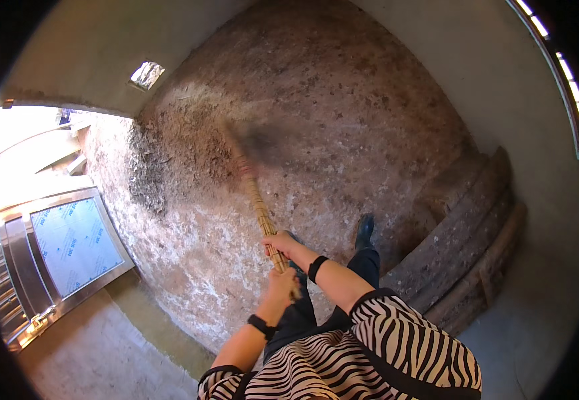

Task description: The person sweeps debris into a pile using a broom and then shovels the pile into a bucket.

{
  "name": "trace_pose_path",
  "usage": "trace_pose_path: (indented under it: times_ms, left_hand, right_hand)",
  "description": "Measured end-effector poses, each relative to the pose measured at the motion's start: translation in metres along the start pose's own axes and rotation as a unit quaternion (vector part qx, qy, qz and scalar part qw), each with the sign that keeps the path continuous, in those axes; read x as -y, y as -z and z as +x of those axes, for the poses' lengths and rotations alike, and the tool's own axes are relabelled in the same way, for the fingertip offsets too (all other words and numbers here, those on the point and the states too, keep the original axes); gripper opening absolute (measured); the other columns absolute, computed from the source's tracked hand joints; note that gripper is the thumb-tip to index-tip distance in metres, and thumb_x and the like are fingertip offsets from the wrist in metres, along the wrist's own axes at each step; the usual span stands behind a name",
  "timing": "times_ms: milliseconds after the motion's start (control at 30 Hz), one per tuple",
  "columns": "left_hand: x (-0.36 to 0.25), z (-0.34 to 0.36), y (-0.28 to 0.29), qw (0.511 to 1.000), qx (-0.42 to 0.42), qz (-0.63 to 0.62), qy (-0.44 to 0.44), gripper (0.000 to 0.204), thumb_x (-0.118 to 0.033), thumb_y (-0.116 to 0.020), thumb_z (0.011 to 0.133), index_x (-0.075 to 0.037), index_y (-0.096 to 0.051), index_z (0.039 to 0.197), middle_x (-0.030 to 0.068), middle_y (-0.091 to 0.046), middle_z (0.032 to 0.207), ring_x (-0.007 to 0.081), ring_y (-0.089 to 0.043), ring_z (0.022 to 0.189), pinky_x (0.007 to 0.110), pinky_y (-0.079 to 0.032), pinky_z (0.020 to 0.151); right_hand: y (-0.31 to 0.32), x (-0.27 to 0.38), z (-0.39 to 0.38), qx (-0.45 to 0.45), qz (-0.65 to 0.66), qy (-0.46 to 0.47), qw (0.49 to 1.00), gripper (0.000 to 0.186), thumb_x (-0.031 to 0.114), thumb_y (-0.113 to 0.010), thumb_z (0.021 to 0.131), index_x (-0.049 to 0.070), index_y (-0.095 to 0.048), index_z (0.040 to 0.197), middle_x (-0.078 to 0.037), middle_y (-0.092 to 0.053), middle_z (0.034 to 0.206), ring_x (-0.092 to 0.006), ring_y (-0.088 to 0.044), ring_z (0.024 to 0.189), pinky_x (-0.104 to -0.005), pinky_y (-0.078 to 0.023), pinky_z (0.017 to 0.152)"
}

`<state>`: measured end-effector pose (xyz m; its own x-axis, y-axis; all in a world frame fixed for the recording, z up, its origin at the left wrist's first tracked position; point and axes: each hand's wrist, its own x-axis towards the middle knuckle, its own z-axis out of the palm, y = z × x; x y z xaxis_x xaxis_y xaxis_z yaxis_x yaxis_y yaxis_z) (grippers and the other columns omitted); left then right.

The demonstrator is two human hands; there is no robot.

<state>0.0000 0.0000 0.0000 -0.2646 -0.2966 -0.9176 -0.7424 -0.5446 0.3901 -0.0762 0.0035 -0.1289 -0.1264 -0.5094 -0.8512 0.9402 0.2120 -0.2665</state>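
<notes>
Fingers [281, 245] of two hands grip one broom [257, 200].

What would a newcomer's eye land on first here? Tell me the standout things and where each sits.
First comes the broom at centre, its head blurred over the dusty floor. The right hand has its grip higher on the handle and the left hand lower. A dark line of swept dirt lies at left, a metal-framed door stands open at far left, and old planks lean at right.
</notes>
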Motion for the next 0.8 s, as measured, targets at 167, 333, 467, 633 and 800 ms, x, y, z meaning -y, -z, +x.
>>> trace_pose_path:
  times_ms: [167, 333, 467, 633, 800]
  left_hand:
    - [0.027, -0.045, 0.01, 0.998, 0.033, 0.007, -0.054, 0.003, 0.0, -0.052, 0.074, 0.001, -0.049, 0.072, 0.0073, -0.052, 0.055, 0.0168, -0.051, 0.044, 0.029, -0.04, 0.04]
    - [0.033, -0.013, 0.042, 0.969, 0.224, 0.088, 0.057, 0.009, -0.007, -0.056, 0.077, 0.0, -0.051, 0.073, 0.008, -0.052, 0.056, 0.018, -0.053, 0.045, 0.03, -0.044, 0.042]
    - [0.046, 0.014, 0.079, 0.964, 0.235, 0.056, 0.115, 0.015, -0.011, -0.062, 0.076, 0.002, -0.057, 0.077, 0.0076, -0.055, 0.06, 0.0176, -0.053, 0.046, 0.029, -0.044, 0.044]
    - [0.018, -0.002, 0.203, 0.99, 0.061, -0.053, 0.119, 0.013, -0.009, -0.062, 0.076, 0.0, -0.056, 0.083, 0.0065, -0.056, 0.062, 0.0157, -0.053, 0.048, 0.028, -0.043, 0.042]
    - [-0.019, -0.008, 0.182, 0.998, -0.049, -0.041, 0.023, 0.009, -0.006, -0.058, 0.076, 0.0, -0.051, 0.076, 0.0061, -0.052, 0.058, 0.015, -0.05, 0.044, 0.028, -0.041, 0.04]
  right_hand:
    - [-0.002, -0.04, -0.05, 0.034, 0.115, 0.022, 0.993, 0.013, 0.014, -0.064, 0.078, 0.006, -0.054, 0.078, -0.005, -0.056, 0.062, -0.0158, -0.057, 0.05, -0.027, -0.046, 0.045]
    - [0.042, -0.059, -0.07, -0.105, 0.162, -0.027, 0.981, 0.015, 0.015, -0.061, 0.079, 0.005, -0.05, 0.08, -0.006, -0.054, 0.065, -0.0184, -0.056, 0.056, -0.0328, -0.047, 0.047]
    - [0.029, -0.083, -0.037, -0.147, 0.201, -0.104, 0.963, 0.013, 0.017, -0.059, 0.078, 0.007, -0.05, 0.077, -0.007, -0.054, 0.064, -0.0208, -0.055, 0.055, -0.0355, -0.047, 0.049]
    - [-0.126, -0.11, 0.032, -0.122, 0.117, -0.092, 0.981, 0.012, 0.011, -0.062, 0.076, 0.003, -0.054, 0.079, -0.008, -0.054, 0.063, -0.0215, -0.06, 0.057, -0.0363, -0.049, 0.048]
    - [-0.162, -0.069, 0.059, 0.028, 0.049, -0.119, 0.991, 0.018, 0.013, -0.063, 0.078, 0.0, -0.052, 0.085, -0.008, -0.057, 0.067, -0.0194, -0.059, 0.054, -0.0319, -0.051, 0.046]
